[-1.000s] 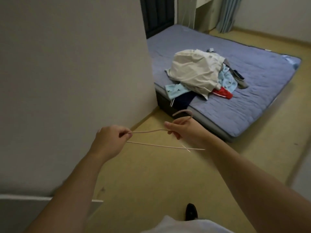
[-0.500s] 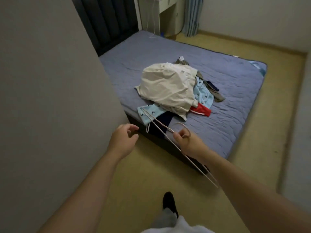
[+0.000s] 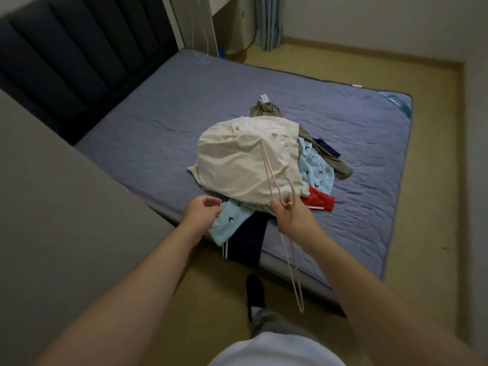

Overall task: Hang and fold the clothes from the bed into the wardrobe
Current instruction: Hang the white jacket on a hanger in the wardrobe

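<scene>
The right hand (image 3: 293, 215) has its grip closed round the neck of a thin pink hanger (image 3: 266, 165). The hanger runs almost straight from far to near, its far end over the cream garment (image 3: 232, 154) and its near end dangling past the wrist above the floor. The left hand (image 3: 202, 212) is loosely curled and holds nothing, hovering at the near end of the light-blue garment (image 3: 227, 223). Touching or not, I can't tell. The heap of clothes (image 3: 314, 167) sits mid-bed (image 3: 148, 133), with navy trousers (image 3: 248, 233) spilling over the near edge. A grey panel (image 3: 52, 207) hides the bed's near left corner. Half a second ago the hanger slanted left to right and the left hand was short of the bed. Now both are over the clothes.
</scene>
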`<action>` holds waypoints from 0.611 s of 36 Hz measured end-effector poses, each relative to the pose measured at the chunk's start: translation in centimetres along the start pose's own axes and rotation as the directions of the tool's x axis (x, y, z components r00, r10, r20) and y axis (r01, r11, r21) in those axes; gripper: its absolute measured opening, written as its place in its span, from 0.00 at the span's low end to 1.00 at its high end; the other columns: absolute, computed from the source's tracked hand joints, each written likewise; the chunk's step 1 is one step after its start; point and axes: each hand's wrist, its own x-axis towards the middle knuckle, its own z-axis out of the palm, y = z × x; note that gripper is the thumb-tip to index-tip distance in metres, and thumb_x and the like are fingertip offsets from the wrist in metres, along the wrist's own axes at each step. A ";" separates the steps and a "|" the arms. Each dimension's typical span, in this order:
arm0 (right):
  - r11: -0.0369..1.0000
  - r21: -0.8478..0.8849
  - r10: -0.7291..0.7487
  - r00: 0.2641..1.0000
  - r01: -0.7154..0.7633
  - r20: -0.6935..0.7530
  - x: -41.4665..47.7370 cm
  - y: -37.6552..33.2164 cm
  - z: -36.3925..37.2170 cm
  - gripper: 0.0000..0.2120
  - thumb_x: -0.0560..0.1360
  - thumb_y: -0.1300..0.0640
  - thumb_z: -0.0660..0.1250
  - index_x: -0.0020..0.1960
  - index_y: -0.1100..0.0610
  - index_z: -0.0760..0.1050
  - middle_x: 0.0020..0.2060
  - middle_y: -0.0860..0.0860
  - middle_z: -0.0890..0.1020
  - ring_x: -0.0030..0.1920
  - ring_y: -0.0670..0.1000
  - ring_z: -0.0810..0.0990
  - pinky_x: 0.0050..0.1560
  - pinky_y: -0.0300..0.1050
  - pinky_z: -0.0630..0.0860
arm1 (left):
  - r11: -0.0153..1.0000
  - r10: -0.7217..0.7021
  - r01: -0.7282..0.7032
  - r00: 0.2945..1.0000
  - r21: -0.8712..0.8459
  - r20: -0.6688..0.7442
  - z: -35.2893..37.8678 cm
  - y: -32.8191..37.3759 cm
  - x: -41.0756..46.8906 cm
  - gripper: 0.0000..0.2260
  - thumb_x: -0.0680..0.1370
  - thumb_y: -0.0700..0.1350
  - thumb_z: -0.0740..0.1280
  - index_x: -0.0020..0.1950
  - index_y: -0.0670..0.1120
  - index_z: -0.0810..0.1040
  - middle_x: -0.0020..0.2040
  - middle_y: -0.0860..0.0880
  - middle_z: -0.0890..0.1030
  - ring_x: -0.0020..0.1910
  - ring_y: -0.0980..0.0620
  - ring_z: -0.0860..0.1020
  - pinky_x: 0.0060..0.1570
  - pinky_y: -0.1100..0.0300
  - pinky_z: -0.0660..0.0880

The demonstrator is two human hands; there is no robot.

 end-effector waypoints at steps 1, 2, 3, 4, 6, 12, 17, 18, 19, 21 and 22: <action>1.000 0.009 0.029 1.000 -0.029 0.000 2.0 -0.4 0.5 0.17 0.82 0.45 0.59 0.51 0.61 0.69 0.41 0.56 0.76 0.45 0.58 0.79 0.49 0.57 0.77 | 0.999 -0.043 0.043 0.999 -0.004 -0.002 -0.3 0.2 1.8 0.06 0.78 0.38 0.69 0.45 0.49 0.78 0.43 0.48 0.81 0.41 0.52 0.79 0.37 0.60 0.75; 0.999 0.008 0.049 0.999 -0.049 -0.006 4.0 -0.8 0.9 0.18 0.82 0.45 0.59 0.52 0.61 0.70 0.41 0.56 0.77 0.46 0.58 0.79 0.49 0.56 0.77 | 0.996 -0.086 0.086 0.996 -0.012 -0.001 -0.6 0.4 3.5 0.05 0.79 0.38 0.68 0.46 0.48 0.78 0.43 0.48 0.81 0.41 0.51 0.79 0.35 0.60 0.74; 0.998 0.008 0.057 0.998 -0.057 -0.018 5.9 -1.1 1.5 0.17 0.82 0.45 0.59 0.52 0.61 0.70 0.41 0.56 0.77 0.45 0.58 0.79 0.47 0.53 0.76 | 0.992 -0.125 0.125 0.992 -0.021 0.003 -1.0 0.5 5.2 0.04 0.79 0.39 0.67 0.48 0.47 0.78 0.43 0.47 0.81 0.41 0.51 0.79 0.34 0.60 0.73; 0.998 0.008 0.056 0.998 -0.056 -0.031 7.7 -1.5 2.1 0.17 0.82 0.45 0.59 0.51 0.60 0.70 0.41 0.55 0.77 0.45 0.57 0.79 0.45 0.51 0.74 | 0.987 -0.157 0.158 0.987 -0.029 0.008 -1.4 0.7 7.0 0.03 0.80 0.38 0.66 0.50 0.46 0.77 0.44 0.47 0.81 0.41 0.50 0.79 0.34 0.60 0.73; 0.998 -0.003 0.065 0.997 -0.065 -0.028 11.0 -2.7 3.3 0.17 0.82 0.45 0.59 0.52 0.59 0.71 0.41 0.53 0.77 0.44 0.56 0.78 0.42 0.48 0.71 | 0.976 -0.211 0.211 0.977 -0.049 0.008 -2.3 1.0 10.4 0.05 0.81 0.38 0.64 0.52 0.46 0.76 0.46 0.46 0.81 0.41 0.49 0.79 0.36 0.59 0.73; 0.998 -0.020 0.061 0.997 -0.062 -0.042 18.8 -4.6 6.6 0.14 0.81 0.43 0.60 0.44 0.53 0.68 0.35 0.48 0.74 0.35 0.46 0.74 0.35 0.40 0.68 | 0.912 -0.378 0.375 0.926 -0.167 0.014 -3.8 1.3 20.9 0.07 0.81 0.36 0.61 0.48 0.47 0.74 0.42 0.45 0.79 0.38 0.48 0.79 0.28 0.60 0.72; 0.995 -0.081 0.053 0.998 -0.056 -0.035 25.0 -4.8 10.2 0.15 0.82 0.43 0.58 0.40 0.48 0.63 0.33 0.47 0.72 0.34 0.45 0.72 0.34 0.47 0.66 | 0.859 -0.490 0.486 0.872 -0.158 0.017 -3.1 -0.8 31.5 0.11 0.83 0.39 0.58 0.41 0.43 0.72 0.39 0.46 0.75 0.34 0.52 0.76 0.32 0.60 0.71; 0.995 -0.076 0.057 0.998 -0.059 -0.029 26.3 -4.7 11.1 0.14 0.82 0.43 0.57 0.40 0.48 0.63 0.33 0.47 0.72 0.34 0.45 0.72 0.34 0.47 0.66 | 0.851 -0.508 0.504 0.861 -0.151 0.015 -2.8 -1.6 33.8 0.12 0.83 0.39 0.56 0.41 0.43 0.71 0.38 0.47 0.74 0.34 0.52 0.75 0.33 0.60 0.70; 0.996 -0.063 0.059 0.998 -0.061 -0.026 27.5 -4.5 11.9 0.14 0.82 0.43 0.57 0.41 0.48 0.63 0.33 0.47 0.73 0.34 0.45 0.73 0.33 0.45 0.66 | 0.843 -0.522 0.519 0.853 -0.145 0.017 -2.5 -2.4 36.1 0.13 0.83 0.39 0.55 0.40 0.44 0.70 0.38 0.47 0.74 0.34 0.52 0.74 0.33 0.60 0.69; 0.997 -0.035 0.072 0.997 -0.073 -0.020 29.9 -4.2 13.7 0.14 0.82 0.43 0.57 0.42 0.49 0.65 0.32 0.46 0.73 0.32 0.43 0.73 0.31 0.40 0.65 | 0.829 -0.546 0.543 0.837 -0.134 0.014 -1.9 -4.1 40.4 0.13 0.83 0.40 0.55 0.40 0.43 0.71 0.38 0.47 0.73 0.34 0.52 0.73 0.33 0.60 0.69; 0.996 -0.019 0.081 0.997 -0.081 -0.019 31.2 -3.9 14.7 0.13 0.82 0.42 0.56 0.43 0.49 0.66 0.32 0.46 0.74 0.32 0.43 0.74 0.30 0.37 0.65 | 0.826 -0.554 0.549 0.833 -0.125 0.000 -1.7 -5.0 42.6 0.13 0.83 0.41 0.56 0.40 0.43 0.71 0.38 0.46 0.74 0.34 0.52 0.73 0.32 0.60 0.68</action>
